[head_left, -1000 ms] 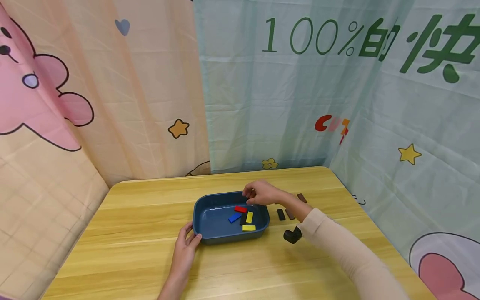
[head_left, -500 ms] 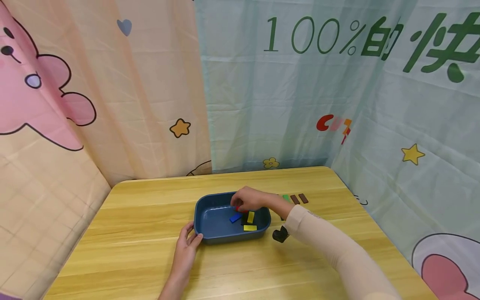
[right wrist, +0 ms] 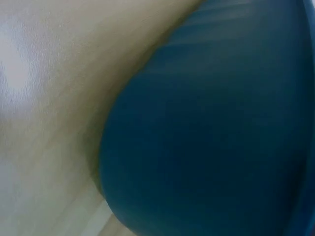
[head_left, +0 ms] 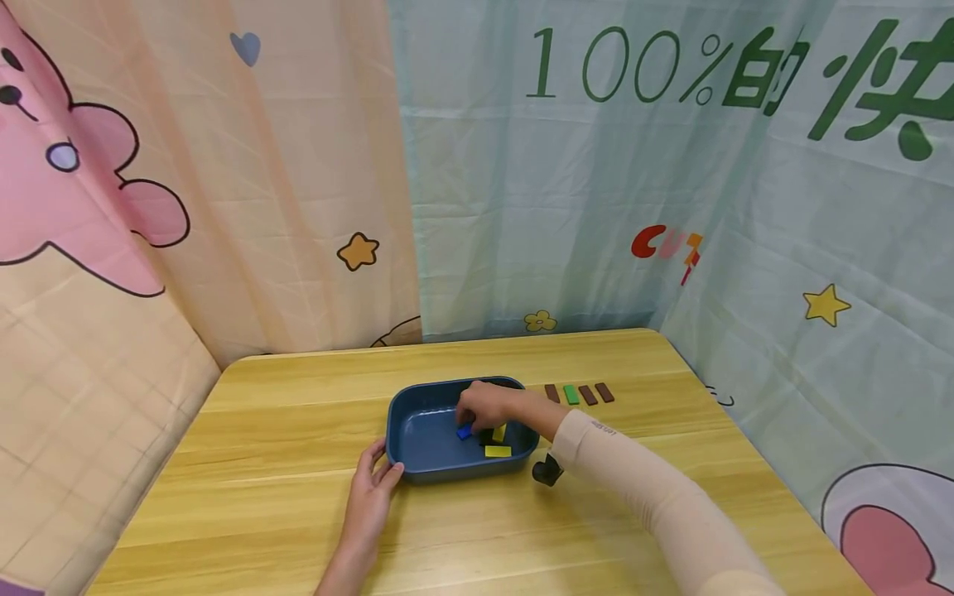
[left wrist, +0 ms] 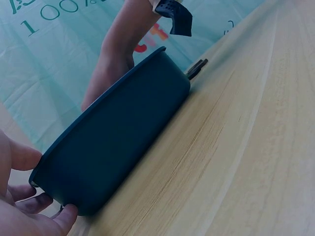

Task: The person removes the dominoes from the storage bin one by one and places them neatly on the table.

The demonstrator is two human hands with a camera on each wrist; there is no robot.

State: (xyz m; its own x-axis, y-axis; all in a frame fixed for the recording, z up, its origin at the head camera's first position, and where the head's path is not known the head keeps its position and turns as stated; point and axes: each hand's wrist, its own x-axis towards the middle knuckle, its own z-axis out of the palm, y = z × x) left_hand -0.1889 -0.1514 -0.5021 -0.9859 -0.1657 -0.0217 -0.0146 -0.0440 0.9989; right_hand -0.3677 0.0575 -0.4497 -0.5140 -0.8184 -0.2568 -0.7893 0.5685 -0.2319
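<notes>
A dark blue tray (head_left: pixel 425 473) stands on the table and holds several small blocks. My left hand (head_left: pixel 370 484) grips its left end, thumb at the rim and fingers against the side, as the left wrist view also shows. My right hand (head_left: pixel 488 404) reaches down into the tray with bent fingers. At its fingertips lies a blue block (head_left: pixel 464 432), partly covered; whether the fingers pinch it I cannot tell. Beside the hand are a yellow block (head_left: pixel 498 451) and another yellow block (head_left: pixel 499 433). In the right wrist view the tray wall (right wrist: pixel 206 132) fills most of the picture, without the hand.
Right of the tray, a green block (head_left: pixel 570 395) lies in a row with several brown blocks (head_left: pixel 588 395) on the wooden table (head_left: pixel 261 463). A black wrist camera (head_left: pixel 547 470) hangs under the right forearm. Printed curtains (head_left: pixel 522 207) enclose the table's back and sides.
My right hand has moved left and down into the tray, past the red block to the blue one. The red block is now hidden. My left hand stays at the tray.
</notes>
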